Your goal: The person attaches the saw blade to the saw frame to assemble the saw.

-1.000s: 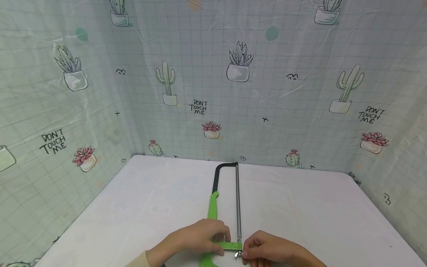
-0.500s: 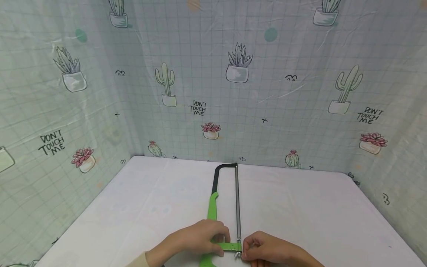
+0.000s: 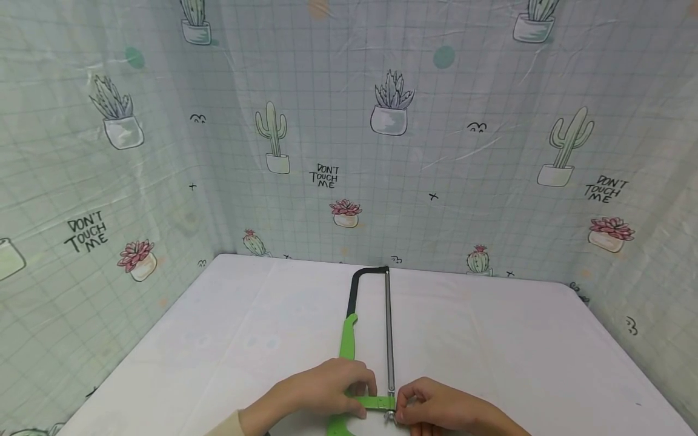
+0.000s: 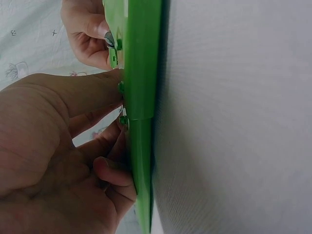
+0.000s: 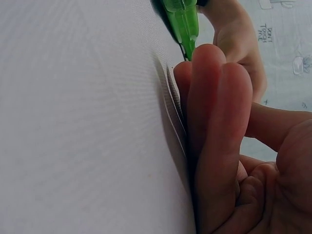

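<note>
- The wall cloth [image 3: 491,72] carries the words "DON'T TOUCH ME" in black capitals: a left print [image 3: 87,232], a middle print [image 3: 325,176] and a right print [image 3: 606,189].
- In the right wrist view, a sideways print [image 5: 265,33], small, seems to say the same.
- An x-shaped mark [image 3: 433,197] also stands on this cloth.

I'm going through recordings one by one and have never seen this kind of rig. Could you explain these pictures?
There is no machine: a person works bare-handed. The wide view comes from a camera on the head, looking forward and down; the close views come from cameras on the left and right wrists. A saw lies on the white table. The left hand holds its green frame; the right hand pinches the wing nut near the blade.
</note>
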`<state>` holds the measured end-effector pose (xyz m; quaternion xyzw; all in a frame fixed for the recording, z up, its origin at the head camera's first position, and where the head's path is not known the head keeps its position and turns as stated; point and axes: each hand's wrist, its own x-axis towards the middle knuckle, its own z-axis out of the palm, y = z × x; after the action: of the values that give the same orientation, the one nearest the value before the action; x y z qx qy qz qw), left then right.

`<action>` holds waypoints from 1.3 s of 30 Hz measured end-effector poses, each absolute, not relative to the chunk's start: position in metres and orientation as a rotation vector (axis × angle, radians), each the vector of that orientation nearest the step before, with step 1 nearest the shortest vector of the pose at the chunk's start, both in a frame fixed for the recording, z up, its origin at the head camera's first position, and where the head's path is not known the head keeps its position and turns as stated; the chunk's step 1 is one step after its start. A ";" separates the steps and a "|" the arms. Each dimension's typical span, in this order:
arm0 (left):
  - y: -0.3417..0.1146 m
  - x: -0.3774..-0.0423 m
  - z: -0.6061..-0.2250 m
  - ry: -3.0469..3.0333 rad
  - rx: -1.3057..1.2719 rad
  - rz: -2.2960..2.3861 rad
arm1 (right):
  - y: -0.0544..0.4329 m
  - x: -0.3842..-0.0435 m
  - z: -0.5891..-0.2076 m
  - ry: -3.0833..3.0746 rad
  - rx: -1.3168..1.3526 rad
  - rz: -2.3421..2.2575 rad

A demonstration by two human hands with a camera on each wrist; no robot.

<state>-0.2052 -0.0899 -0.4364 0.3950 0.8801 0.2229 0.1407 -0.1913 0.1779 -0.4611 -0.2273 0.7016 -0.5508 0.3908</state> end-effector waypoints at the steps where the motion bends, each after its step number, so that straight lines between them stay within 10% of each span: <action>1: -0.090 -0.205 -0.436 2.542 1.140 0.644 | 0.178 -0.191 -0.461 1.783 -0.579 -1.399; 39: -0.090 -0.206 -0.438 2.548 1.134 0.655 | 0.178 -0.191 -0.458 1.808 -0.601 -1.372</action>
<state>-0.2062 -0.0901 -0.4381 0.3920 0.8809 0.2266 0.1381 -0.1906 0.1784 -0.4583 -0.2362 0.7102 -0.5389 0.3866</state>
